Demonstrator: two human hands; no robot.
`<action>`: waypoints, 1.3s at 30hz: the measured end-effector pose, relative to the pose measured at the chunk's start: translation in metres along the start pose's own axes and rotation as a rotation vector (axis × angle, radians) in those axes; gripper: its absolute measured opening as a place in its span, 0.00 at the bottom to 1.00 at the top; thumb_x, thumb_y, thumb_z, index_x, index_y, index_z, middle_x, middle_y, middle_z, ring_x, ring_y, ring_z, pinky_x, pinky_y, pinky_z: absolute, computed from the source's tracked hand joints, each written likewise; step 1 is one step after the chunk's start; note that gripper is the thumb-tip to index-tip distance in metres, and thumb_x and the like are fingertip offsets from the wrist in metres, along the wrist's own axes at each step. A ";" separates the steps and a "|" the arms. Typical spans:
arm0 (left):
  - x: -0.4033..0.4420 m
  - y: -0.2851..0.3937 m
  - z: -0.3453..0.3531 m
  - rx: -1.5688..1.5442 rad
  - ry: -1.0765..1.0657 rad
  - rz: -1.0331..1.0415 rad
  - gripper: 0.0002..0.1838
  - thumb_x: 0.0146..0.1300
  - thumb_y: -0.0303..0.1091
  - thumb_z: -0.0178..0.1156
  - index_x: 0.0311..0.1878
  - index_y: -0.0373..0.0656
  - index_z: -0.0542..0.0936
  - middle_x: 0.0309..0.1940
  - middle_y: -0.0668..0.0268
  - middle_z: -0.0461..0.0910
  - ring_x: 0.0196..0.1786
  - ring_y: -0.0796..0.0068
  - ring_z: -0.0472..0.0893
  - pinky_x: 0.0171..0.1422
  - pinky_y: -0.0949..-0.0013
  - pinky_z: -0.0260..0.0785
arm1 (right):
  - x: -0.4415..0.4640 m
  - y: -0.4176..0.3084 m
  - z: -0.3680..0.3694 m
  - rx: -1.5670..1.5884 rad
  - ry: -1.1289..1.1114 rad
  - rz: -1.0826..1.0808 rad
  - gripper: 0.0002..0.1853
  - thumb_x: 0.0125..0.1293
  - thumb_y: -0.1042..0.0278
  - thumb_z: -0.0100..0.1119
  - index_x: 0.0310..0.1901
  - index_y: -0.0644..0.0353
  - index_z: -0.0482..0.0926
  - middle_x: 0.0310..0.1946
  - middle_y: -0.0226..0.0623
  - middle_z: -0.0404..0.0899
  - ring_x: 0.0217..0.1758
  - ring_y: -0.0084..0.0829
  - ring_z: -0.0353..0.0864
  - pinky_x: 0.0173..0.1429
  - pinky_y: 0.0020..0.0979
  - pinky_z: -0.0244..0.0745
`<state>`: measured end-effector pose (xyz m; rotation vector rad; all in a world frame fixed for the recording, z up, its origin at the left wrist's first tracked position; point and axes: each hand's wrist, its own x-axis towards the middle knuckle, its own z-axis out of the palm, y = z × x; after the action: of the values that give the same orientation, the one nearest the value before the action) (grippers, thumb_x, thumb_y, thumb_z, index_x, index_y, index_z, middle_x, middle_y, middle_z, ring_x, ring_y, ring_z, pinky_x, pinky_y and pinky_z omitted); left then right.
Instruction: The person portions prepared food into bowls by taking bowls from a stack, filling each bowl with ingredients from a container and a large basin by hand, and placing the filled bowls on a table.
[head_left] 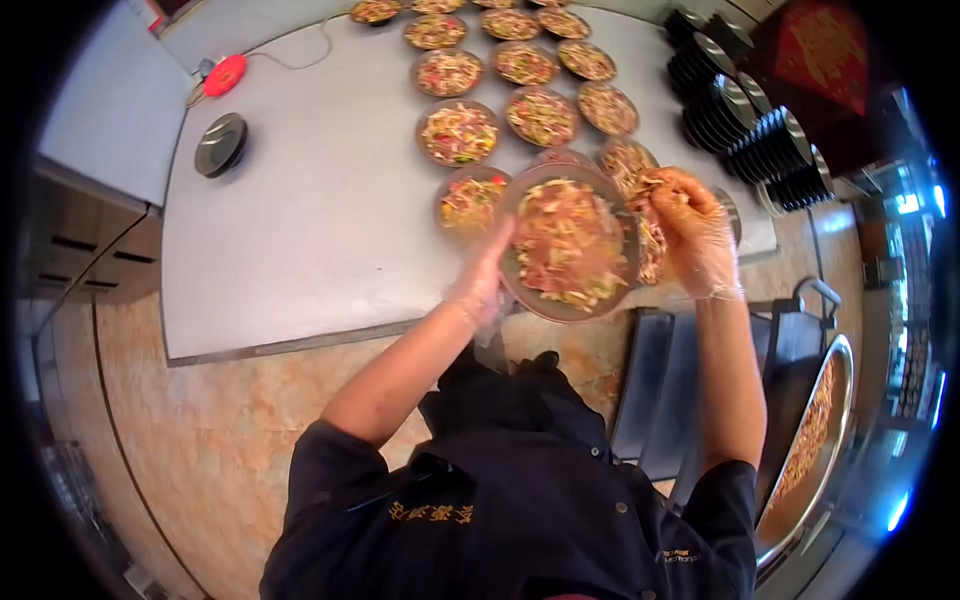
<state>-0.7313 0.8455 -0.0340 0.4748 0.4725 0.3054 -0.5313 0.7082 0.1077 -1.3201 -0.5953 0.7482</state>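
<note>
My left hand [484,277], in a thin clear glove, grips the left rim of a dark round bowl [555,313]. Shredded food [568,240], with pale and pinkish strips, fills the middle of this bowl, which is held up over the table's front edge. To its right, my right hand [697,232], also gloved in clear plastic, is closed on a clump of brownish shredded meat [651,235] hanging by the bowl's right rim. Parts of the bowls behind are hidden by the held bowl and my right hand.
Rows of filled bowls [461,163] run back across the white table [290,250]. A dark dish [221,146] lies at its left, near a red round object [225,75]. Stacked black bowls [722,112] stand at right. A metal tray [838,440] of chopped food is lower right.
</note>
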 end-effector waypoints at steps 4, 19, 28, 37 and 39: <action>0.004 0.036 -0.094 0.044 0.292 0.139 0.41 0.75 0.67 0.54 0.76 0.43 0.67 0.72 0.57 0.73 0.71 0.63 0.76 0.74 0.54 0.71 | 0.023 0.053 0.051 0.160 -0.134 0.123 0.12 0.72 0.80 0.64 0.55 0.67 0.83 0.48 0.39 0.86 0.42 0.27 0.83 0.51 0.27 0.81; 0.092 0.101 -0.355 -0.061 0.840 0.474 0.33 0.79 0.54 0.56 0.74 0.38 0.68 0.69 0.58 0.77 0.67 0.61 0.80 0.65 0.60 0.79 | -0.032 0.131 -0.021 0.085 0.183 0.424 0.14 0.69 0.81 0.64 0.56 0.68 0.81 0.39 0.32 0.82 0.39 0.26 0.81 0.50 0.26 0.79; 0.173 0.139 -0.354 -0.382 0.717 0.621 0.28 0.83 0.45 0.48 0.77 0.39 0.63 0.72 0.55 0.73 0.70 0.51 0.77 0.68 0.44 0.78 | -0.031 0.137 -0.065 0.032 0.313 0.377 0.18 0.68 0.75 0.69 0.58 0.68 0.80 0.49 0.35 0.83 0.42 0.21 0.79 0.48 0.21 0.75; 0.351 0.277 -0.394 -0.302 0.487 0.647 0.31 0.81 0.48 0.52 0.79 0.42 0.61 0.76 0.54 0.70 0.77 0.51 0.69 0.81 0.39 0.58 | 0.014 0.151 -0.009 0.045 0.507 0.262 0.11 0.68 0.79 0.67 0.51 0.66 0.82 0.51 0.38 0.83 0.38 0.24 0.75 0.44 0.24 0.72; 0.382 0.310 -0.396 -0.275 0.409 0.642 0.32 0.80 0.47 0.56 0.79 0.42 0.61 0.77 0.53 0.68 0.76 0.53 0.71 0.78 0.44 0.65 | 0.028 0.162 0.008 0.056 0.573 0.281 0.11 0.68 0.81 0.66 0.52 0.66 0.83 0.51 0.39 0.84 0.39 0.25 0.78 0.47 0.24 0.75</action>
<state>-0.6582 1.3998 -0.3282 0.2815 0.6567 1.0859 -0.5434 0.7481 -0.0511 -1.4981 0.0701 0.5649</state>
